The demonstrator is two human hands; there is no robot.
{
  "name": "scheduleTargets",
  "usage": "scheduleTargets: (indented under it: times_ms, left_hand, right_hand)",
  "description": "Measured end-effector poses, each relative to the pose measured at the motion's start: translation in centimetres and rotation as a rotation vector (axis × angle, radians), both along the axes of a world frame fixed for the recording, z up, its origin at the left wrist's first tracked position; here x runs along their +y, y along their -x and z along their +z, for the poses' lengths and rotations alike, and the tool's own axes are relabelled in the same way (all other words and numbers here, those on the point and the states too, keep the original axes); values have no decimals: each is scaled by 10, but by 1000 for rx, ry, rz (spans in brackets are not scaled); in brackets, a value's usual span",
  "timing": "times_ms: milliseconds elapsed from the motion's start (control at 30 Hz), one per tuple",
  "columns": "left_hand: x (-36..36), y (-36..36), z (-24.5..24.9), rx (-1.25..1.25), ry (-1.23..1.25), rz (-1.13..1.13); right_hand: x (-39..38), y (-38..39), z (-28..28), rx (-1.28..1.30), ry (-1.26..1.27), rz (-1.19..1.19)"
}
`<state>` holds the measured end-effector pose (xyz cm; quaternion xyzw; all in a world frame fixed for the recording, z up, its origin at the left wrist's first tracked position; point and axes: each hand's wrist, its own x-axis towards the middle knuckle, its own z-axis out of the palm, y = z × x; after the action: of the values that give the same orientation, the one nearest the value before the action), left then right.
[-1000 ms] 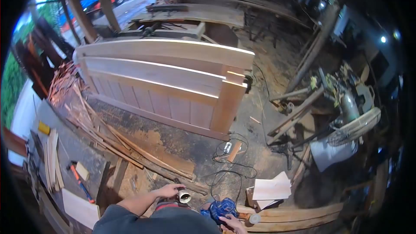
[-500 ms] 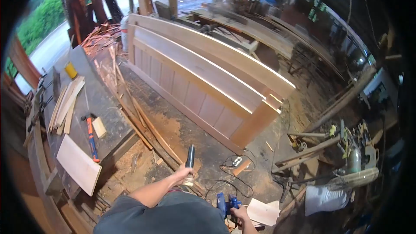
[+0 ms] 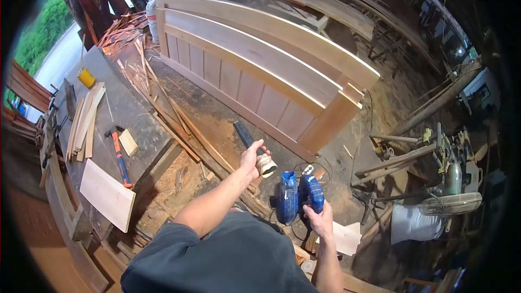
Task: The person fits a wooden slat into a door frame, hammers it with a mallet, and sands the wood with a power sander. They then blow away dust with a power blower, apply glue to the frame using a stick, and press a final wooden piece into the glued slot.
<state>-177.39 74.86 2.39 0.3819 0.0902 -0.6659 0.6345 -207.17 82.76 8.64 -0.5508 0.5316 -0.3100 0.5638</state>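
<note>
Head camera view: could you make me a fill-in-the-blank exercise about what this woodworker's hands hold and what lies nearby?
1. The left hand grips a pale-ended tool by its dark ____.
2. The right hand holds a power tool whose body is ____ in colour.
3. On the workbench lies a hammer with an ____ handle.

Missing words: handle; blue; orange.

Left hand (image 3: 251,158) outstretched, right hand (image 3: 321,221) (clenched) lower
</note>
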Motion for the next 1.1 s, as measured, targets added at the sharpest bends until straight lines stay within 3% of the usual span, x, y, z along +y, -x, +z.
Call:
scheduleTargets:
  times_ms: [67, 200, 333, 433, 500, 600, 700, 767, 800, 967, 1100]
  left_hand:
    - [5, 7, 13, -33, -8, -29]
    - [8, 14, 14, 60, 72, -175]
    - [14, 13, 46, 129, 284, -124]
    - [14, 23, 61, -75, 329, -251]
    - [14, 30, 76, -216, 265, -213]
    - [18, 33, 90, -292, 201, -234]
    - [19, 27, 93, -230, 221, -333]
    - [13, 13, 98, 81, 380, -453]
    - [6, 13, 104, 102, 456, -419]
    - [-13, 32, 119, 156, 572, -397]
    - [-14, 47, 130, -152, 255, -361]
  right_hand:
    - [3, -13, 18, -101, -38, -3]
    - [-2, -28, 22, 70, 104, 107]
    - [1, -35, 47, 22, -16, 59]
    - [2, -40, 54, -12, -18, 21]
    - [3, -41, 61, -47, -46, -36]
    - [3, -34, 59, 97, 120, 24]
    - [7, -30, 66, -76, -33, 1]
    - [3, -22, 66, -227, -72, 38]
    - [0, -17, 66, -302, -91, 60]
    - [-3, -12, 70, -255, -89, -22]
    - [9, -24, 81, -117, -2, -125]
